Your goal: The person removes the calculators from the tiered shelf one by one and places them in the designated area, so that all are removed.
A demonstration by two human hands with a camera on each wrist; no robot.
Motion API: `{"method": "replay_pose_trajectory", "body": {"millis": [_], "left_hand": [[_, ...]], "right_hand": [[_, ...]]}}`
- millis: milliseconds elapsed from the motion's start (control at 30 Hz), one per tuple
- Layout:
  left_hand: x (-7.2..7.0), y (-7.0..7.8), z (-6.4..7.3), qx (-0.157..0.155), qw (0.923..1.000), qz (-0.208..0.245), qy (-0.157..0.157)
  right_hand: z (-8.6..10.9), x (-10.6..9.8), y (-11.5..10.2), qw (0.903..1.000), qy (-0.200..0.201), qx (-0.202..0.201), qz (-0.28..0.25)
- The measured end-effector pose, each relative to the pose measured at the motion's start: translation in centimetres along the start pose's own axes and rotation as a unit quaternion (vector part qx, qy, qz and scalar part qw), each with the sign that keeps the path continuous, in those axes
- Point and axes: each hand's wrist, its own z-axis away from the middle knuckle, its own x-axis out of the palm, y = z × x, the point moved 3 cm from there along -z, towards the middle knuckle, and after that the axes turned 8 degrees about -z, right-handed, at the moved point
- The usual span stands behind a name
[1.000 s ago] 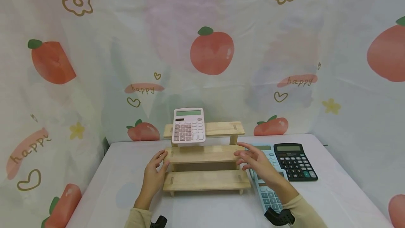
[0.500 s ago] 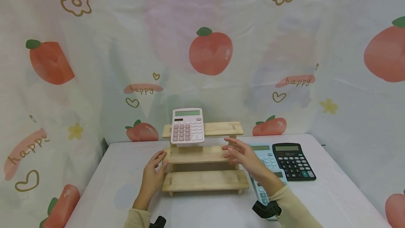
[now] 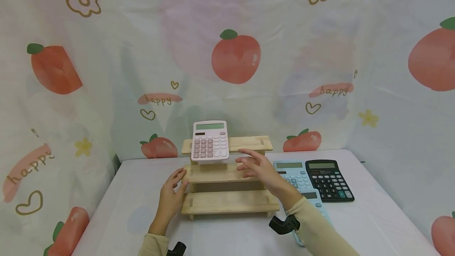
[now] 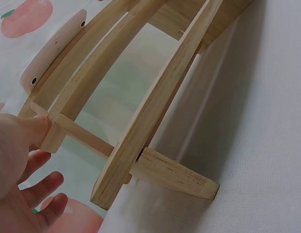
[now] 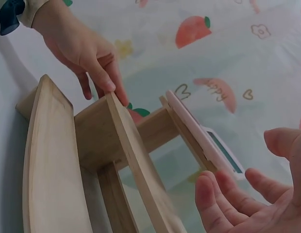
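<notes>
A three-step wooden display rack (image 3: 230, 202) stands on the white table. On its top step a pink calculator (image 3: 210, 140) leans back, keys and screen facing forward. My left hand (image 3: 170, 200) pinches the left end of the middle step; in the left wrist view the thumb presses that end while the other fingers (image 4: 44, 189) spread below it. My right hand (image 3: 262, 172) hovers before the right part of the middle step with loosely bent, parted fingers and nothing in them. From the right wrist view, its fingertips are near the pink calculator's edge, with a gap between.
Right of the rack lie a black calculator (image 3: 330, 181) and a light blue calculator (image 3: 289, 165). A second light blue calculator (image 3: 310, 195) overlaps the first and is partly hidden under my right forearm. A fruit-patterned cloth (image 3: 234, 106) hangs behind the table.
My right hand has moved left from the rack's right end, over the middle step and closer to the pink calculator. The left hand keeps its place on the rack.
</notes>
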Motion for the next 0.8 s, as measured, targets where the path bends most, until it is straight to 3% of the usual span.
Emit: {"method": "replay_pose_trajectory", "body": {"millis": [200,433,800], "left_hand": [[-0.1,-0.1,0.0,0.002,1.0000,0.001,0.000],[0.0,-0.1,-0.1,0.008,1.0000,0.003,0.003],[0.1,-0.3,-0.1,0.000,1.0000,0.009,-0.001]], "right_hand": [[-1.3,1.0,-0.1,0.9999,-0.011,0.008,-0.010],[-2.3,1.9,-0.1,0.9992,0.007,0.031,-0.024],[-3.4,3.0,-0.1,0.9985,0.003,0.034,-0.043]]}}
